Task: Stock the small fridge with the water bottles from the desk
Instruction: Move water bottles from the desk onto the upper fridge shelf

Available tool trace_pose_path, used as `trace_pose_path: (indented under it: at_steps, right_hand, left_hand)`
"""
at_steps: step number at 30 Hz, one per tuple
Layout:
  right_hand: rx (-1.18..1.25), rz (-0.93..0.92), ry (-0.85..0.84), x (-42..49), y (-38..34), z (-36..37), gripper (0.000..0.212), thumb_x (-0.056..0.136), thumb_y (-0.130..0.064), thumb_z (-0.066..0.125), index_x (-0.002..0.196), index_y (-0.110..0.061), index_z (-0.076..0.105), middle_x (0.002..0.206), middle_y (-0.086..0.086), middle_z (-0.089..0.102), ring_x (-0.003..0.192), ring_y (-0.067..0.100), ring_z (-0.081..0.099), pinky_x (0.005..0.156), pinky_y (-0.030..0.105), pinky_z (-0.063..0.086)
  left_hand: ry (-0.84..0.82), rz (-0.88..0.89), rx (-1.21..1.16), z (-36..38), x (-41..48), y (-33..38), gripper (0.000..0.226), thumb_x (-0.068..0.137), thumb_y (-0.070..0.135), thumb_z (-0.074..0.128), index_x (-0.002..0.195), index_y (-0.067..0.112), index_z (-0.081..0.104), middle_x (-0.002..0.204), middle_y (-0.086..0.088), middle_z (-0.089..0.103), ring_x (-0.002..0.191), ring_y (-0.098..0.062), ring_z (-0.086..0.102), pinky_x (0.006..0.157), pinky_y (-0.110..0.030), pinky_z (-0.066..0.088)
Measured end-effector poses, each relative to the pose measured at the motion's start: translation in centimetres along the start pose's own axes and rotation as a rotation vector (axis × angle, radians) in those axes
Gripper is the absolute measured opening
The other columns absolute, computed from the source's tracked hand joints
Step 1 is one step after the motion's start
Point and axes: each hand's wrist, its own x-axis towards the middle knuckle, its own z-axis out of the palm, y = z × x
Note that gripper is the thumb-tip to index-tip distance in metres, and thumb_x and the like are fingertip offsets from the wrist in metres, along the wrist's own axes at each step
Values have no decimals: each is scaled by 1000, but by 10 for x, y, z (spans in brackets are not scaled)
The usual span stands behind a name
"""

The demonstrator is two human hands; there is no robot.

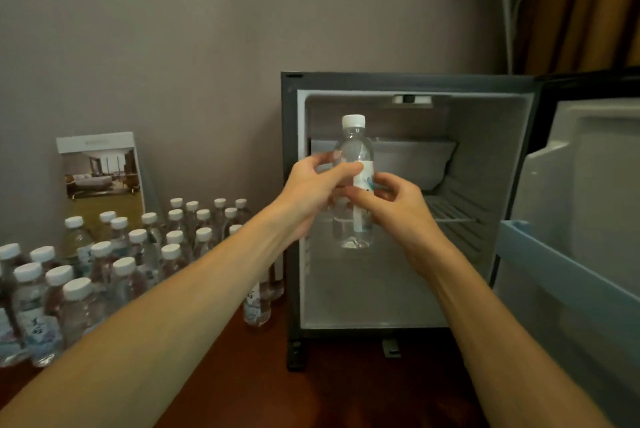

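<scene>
A clear water bottle (pixel 354 147) with a white cap stands upright in the air in front of the open small fridge (pixel 412 292). My left hand (pixel 313 188) grips its left side, thumb across the label. My right hand (pixel 394 206) holds the lower right side with curled fingers. The fridge interior shows a wire shelf (pixel 450 213) and nothing on its floor. Several more capped bottles (pixel 114 261) stand packed together on the desk (pixel 263 375) to the left.
The fridge door (pixel 581 220) swings open to the right, its light blue door shelf jutting toward me. A framed brochure (pixel 102 175) leans against the wall behind the bottles. A floor lamp pole and curtain stand behind the fridge at the upper right.
</scene>
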Motion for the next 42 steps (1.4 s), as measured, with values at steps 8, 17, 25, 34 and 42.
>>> trace_pose_path:
  at_steps: [8,17,25,34,42]
  right_hand:
    - [-183,6,156,48,14,-1,40,83,-30,84,117,-20,66,102,-6,74,92,8,71,81,35,62]
    - [-201,76,186,95,39,23,50,89,-20,79,134,-14,57,120,3,67,101,14,62,84,30,53]
    - [-458,-29,160,121,57,29,42,93,-19,70,133,-21,62,99,12,73,88,29,71,79,46,60]
    - [-374,57,41,135,70,38,29,89,-10,73,118,-12,67,86,10,74,75,29,75,74,52,62]
    - [-591,119,-4,130,69,45,34,96,-20,66,127,-7,66,117,16,73,111,33,68,70,27,41]
  left_hand:
    - [21,23,162,9,47,-3,51,91,34,78,135,17,60,121,-2,73,108,-17,73,88,-35,62]
    - [214,23,465,23,79,-1,48,102,31,65,146,19,52,129,-4,65,117,-26,65,98,-42,56]
    - [310,59,532,18,103,-27,61,97,18,71,151,20,42,128,-2,66,119,-24,64,92,-31,52]
    - [275,-33,393,20,103,-25,69,105,16,57,163,24,22,137,-2,59,103,-10,62,91,-25,46]
    - [175,-227,294,29,66,-18,83,103,63,44,167,18,17,170,-8,27,155,-28,29,127,-44,24]
